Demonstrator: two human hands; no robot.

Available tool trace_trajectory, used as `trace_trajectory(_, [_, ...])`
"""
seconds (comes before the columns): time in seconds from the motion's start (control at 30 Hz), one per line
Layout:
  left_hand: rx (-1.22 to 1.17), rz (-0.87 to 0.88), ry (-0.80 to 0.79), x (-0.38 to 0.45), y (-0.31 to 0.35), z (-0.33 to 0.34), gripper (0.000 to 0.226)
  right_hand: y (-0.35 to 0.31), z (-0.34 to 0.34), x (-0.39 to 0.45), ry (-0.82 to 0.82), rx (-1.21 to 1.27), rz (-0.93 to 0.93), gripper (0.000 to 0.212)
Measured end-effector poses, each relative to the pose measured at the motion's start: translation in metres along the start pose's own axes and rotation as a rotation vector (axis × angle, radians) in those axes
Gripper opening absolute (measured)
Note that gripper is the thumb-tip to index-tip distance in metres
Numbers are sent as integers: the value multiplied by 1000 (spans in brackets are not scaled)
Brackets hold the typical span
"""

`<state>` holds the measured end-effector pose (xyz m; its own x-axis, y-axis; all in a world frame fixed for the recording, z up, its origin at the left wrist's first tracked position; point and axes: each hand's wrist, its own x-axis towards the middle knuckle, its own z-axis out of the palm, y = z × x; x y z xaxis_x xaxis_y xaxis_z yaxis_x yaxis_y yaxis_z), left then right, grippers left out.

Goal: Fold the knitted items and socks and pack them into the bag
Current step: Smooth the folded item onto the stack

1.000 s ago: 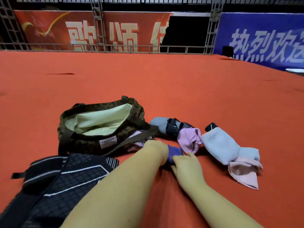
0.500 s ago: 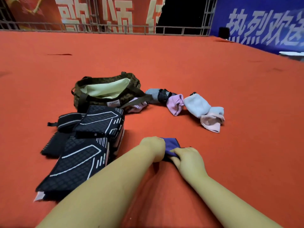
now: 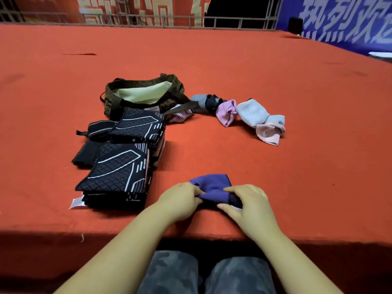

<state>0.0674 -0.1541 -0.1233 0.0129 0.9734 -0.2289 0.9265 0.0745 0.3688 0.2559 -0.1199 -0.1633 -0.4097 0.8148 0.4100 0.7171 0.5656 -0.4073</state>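
Since the frame half a second back, I see the purple sock (image 3: 212, 187) drawn nearer the table's (image 3: 275, 81) front edge, more of it showing. My left hand (image 3: 180, 200) pinches its left end with curled fingers; my right hand (image 3: 248, 204) grips its right end, so it lies stretched between them. Beyond the grip and left sits one stack of black knitted items (image 3: 123, 166), with one open bag (image 3: 144, 96) farther behind it. Beyond and right lie roughly five loose socks (image 3: 250, 115); I cannot count them exactly.
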Motion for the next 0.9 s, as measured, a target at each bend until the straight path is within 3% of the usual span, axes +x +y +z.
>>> trace_trajectory(0.1, [-229,-38,56,-14,-17,7,24,-2,-13,-7,-56,166,25,39])
trace_trajectory(0.17, [-378,-44,118,-20,-22,14,25,-5,-22,-10,-80,309,81,21])
trace_trajectory(0.2, [-404,-58,161,-21,-22,17,24,-7,-25,-10,-83,380,111,15])
trace_trajectory(0.3, [-338,-92,336,-25,-15,22,27,-16,-30,-8,-54,578,175,21])
trace_trajectory(0.43, [-345,162,533,-33,11,9,52,-31,-33,-1,120,604,166,14])
trace_trajectory(0.63, [-929,-95,405,-29,43,-2,22,-43,-25,6,286,499,76,21])
trace_trajectory(0.77, [-1487,-355,33,-28,57,0,18,-50,-24,5,312,594,146,15])
trace_trajectory(0.9, [-1548,-389,-36,-31,63,6,23,-55,-24,2,336,613,200,9])
